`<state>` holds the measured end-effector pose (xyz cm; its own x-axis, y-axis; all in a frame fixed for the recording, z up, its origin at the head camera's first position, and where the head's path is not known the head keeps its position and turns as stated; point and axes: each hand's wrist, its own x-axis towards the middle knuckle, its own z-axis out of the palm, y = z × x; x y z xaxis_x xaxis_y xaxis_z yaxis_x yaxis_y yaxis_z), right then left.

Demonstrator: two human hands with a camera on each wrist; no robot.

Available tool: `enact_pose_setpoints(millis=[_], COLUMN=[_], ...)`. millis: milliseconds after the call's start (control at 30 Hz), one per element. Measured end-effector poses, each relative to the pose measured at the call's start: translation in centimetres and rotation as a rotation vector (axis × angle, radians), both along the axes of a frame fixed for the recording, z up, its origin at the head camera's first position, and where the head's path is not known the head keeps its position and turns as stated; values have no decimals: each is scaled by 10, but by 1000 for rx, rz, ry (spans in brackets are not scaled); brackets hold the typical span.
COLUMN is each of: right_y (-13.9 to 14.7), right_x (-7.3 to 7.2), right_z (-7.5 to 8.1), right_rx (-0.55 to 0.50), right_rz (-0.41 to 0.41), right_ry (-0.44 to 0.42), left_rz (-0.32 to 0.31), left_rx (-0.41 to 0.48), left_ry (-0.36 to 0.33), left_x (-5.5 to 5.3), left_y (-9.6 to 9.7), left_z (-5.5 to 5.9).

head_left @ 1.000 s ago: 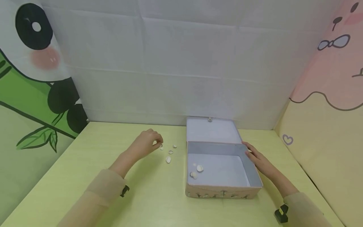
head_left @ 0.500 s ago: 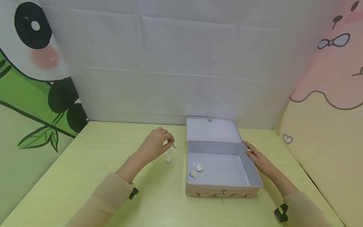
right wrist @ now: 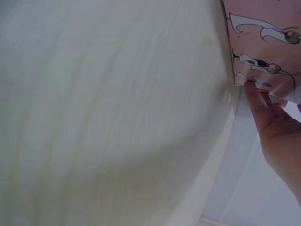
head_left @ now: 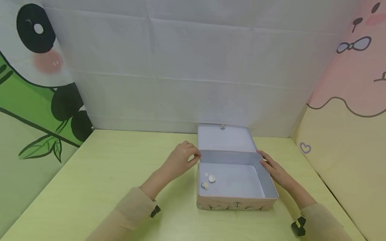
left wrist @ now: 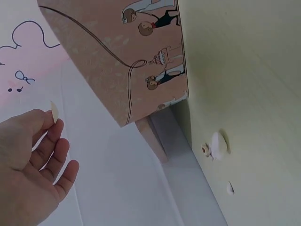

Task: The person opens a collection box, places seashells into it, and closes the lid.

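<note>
The left hand (head_left: 180, 161) is at the left rim of the pink box (head_left: 222, 203), near its back corner, with thumb and forefinger closed on a small pale piece (left wrist: 54, 112) and the other fingers loosely bent. In the head view that piece almost vanishes at the fingertips; the left wrist view shows it thin and edge-on (its material is hard to judge).

The right hand (head_left: 275, 170) touches the box's right side near the back, its fingers fairly straight; some fingers are hidden by the box, so how firmly it holds, I cannot tell.

The box stands on the counter (head_left: 126, 157), its lid (head_left: 225, 138) raised at the back. Inside, toward the front left, lie a white piece (head_left: 212, 178), a paler lump (head_left: 205, 185) that may be more than one piece, and a faint spot too blurred to name.

On the counter, the left wrist view shows a larger white piece (left wrist: 219, 145) overlapping a brownish one (left wrist: 205, 150), and a small one (left wrist: 230, 188) apart; the left hand and arm apparently hide these from the head camera. Both sleeves run out of frame.
</note>
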<state>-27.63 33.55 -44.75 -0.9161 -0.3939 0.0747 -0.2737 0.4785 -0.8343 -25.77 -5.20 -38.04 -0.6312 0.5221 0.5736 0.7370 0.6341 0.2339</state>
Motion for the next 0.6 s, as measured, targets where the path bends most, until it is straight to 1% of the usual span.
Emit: enact_pose_setpoints(millis=[200, 500, 600], right_y=[0, -1, -1], right_x=[1, 1, 2], right_z=[1, -1, -1], right_rx=[5, 22, 23], right_rz=[-9, -15, -16], right_ry=[10, 26, 29], left_rz=[-50, -131, -151], left_rx=[-19, -130, -145], left_ry=[-27, -52, -46], left_x=[1, -1, -1], left_y=[17, 41, 45], left_z=[-9, -23, -26])
